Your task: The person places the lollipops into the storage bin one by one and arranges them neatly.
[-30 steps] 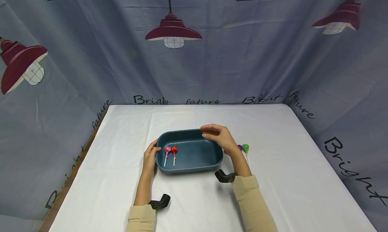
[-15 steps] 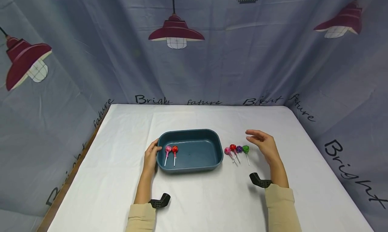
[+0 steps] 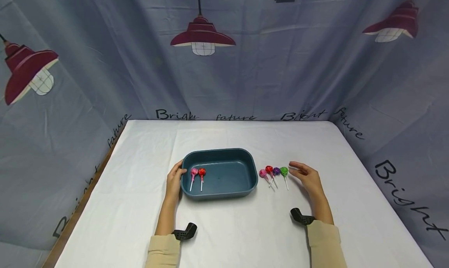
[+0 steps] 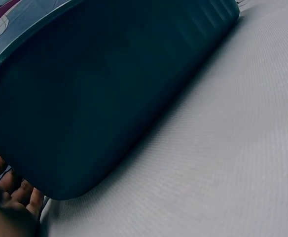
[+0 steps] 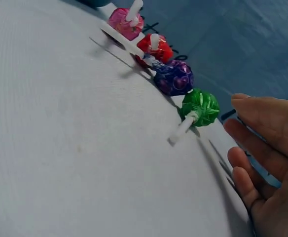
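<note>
A dark teal rectangular plastic tub (image 3: pixel 224 178) stands on the table. My left hand (image 3: pixel 173 182) holds its left end, thumb at the rim; in the left wrist view the fingers (image 4: pixel 23 190) lie against the tub's end. Inside the tub, on the left, lie a pink lollipop (image 3: pixel 194 172) and a red lollipop (image 3: pixel 202 173). Right of the tub, a second pink lollipop (image 5: pixel 126 23), a second red one (image 5: pixel 156 48), a purple one (image 5: pixel 173 78) and a green one (image 5: pixel 200 107) lie in a row. My right hand (image 3: pixel 306 178), fingers loosely extended, hovers just right of the green lollipop, holding nothing.
A white cloth (image 3: pixel 224 233) covers the table. Grey-blue curtains (image 3: pixel 224 81) printed with lamps and lettering hang behind it and along both sides. Each wrist carries a black camera mount (image 3: pixel 186 232).
My right hand has moved right from over the tub, uncovering the row of lollipops, then lowered beside the green one. My left hand and the tub stay in place.
</note>
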Action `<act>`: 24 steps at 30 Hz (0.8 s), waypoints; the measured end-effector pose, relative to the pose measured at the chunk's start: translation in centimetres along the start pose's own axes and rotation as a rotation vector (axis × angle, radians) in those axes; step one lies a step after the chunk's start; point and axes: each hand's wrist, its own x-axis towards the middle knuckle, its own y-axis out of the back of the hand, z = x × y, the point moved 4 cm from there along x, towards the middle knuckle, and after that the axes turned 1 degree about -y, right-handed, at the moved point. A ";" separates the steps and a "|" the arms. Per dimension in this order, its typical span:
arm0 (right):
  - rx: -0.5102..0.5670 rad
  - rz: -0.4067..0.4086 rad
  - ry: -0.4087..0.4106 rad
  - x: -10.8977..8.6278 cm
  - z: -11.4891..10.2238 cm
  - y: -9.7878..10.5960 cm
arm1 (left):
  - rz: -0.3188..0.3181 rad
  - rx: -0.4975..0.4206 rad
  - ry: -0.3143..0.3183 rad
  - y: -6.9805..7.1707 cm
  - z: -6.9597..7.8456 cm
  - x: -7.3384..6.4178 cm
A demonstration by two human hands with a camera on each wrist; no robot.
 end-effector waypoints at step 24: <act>-0.225 -0.018 0.088 0.1 -0.4 -1.5 | -0.010 -0.035 0.012 0.0 -0.2 0.2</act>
